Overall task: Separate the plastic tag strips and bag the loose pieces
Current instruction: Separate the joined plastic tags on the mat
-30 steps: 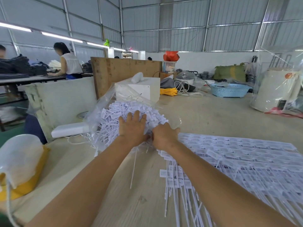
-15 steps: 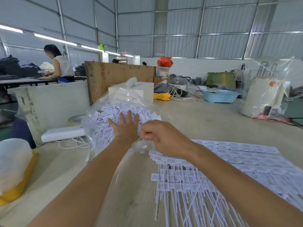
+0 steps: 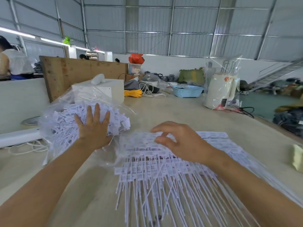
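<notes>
Right hand (image 3: 182, 141) moved onto tag strips (image 3: 164, 169), fingers loosely curled; left hand (image 3: 93, 126) flat on bag (image 3: 65, 122).

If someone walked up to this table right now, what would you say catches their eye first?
Probably the clear plastic bag stuffed with loose white tags on the left, with the left hand pressing flat on the heap. Next, the wide sheet of joined tag strips spread over the table in front, the right hand hovering over its far edge with fingers curled.
</notes>
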